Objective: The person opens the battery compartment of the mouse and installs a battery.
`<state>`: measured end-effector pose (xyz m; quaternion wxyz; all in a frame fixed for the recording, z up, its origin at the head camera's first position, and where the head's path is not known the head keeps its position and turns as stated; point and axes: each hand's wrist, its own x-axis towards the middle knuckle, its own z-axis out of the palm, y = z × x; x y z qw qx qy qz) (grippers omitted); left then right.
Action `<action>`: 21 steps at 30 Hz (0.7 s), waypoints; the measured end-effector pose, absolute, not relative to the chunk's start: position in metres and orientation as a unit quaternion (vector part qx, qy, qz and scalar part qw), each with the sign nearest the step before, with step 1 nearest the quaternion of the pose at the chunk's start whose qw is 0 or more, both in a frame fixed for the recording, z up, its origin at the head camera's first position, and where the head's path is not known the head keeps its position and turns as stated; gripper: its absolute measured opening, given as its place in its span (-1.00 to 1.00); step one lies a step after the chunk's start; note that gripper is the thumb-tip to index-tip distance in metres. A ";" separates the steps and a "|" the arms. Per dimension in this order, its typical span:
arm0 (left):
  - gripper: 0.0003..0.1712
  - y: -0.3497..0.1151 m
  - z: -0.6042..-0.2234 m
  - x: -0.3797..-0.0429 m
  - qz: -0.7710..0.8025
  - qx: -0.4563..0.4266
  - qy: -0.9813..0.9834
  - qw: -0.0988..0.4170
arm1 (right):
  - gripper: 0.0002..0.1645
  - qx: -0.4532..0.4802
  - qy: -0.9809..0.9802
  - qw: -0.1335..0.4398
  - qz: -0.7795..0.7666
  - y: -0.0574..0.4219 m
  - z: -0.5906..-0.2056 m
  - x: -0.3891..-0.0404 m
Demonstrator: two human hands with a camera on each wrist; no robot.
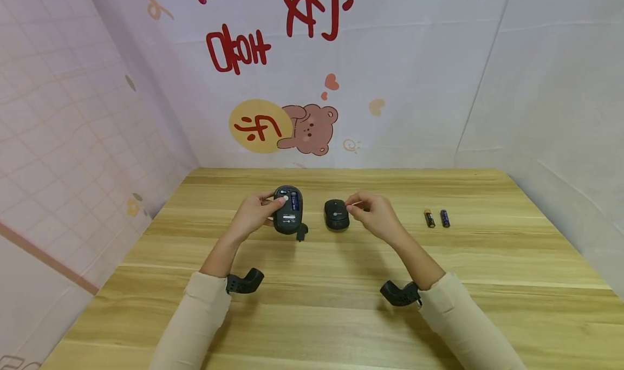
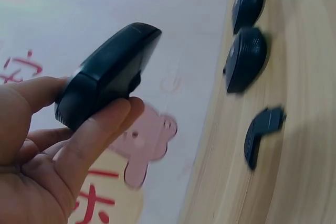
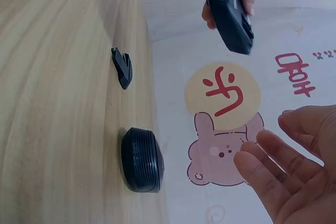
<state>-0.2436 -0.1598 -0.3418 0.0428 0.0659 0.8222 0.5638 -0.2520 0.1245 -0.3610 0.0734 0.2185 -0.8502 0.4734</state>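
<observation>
My left hand (image 1: 255, 212) grips a black computer mouse (image 1: 287, 221) with its underside showing. The thumb lies over that underside, next to an uncovered compartment with a blue battery (image 1: 294, 202) in it. On the table just right of it lies a small black battery cover (image 1: 301, 232). A second black mouse (image 1: 336, 210) rests on the table, top side up. My right hand (image 1: 372, 214) is above the table, its loosely bent fingers overlapping that mouse's right edge in the head view. Nothing shows between those fingers in the right wrist view, where the hand (image 3: 294, 166) hangs apart from the mouse (image 3: 142, 161).
Two loose batteries, one black and gold (image 1: 429, 218) and one blue (image 1: 445, 218), lie on the table to the right. Beyond the mouse in the left wrist view stands another dark rounded shape (image 2: 249, 6). A printed cloth backdrop (image 1: 400, 77) rises behind the wooden table (image 1: 312, 326).
</observation>
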 end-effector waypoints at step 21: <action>-0.49 -0.205 -0.386 -0.267 0.481 -0.056 0.873 0.048 | -0.87 0.209 -0.853 0.053 0.476 0.122 -0.370 -0.253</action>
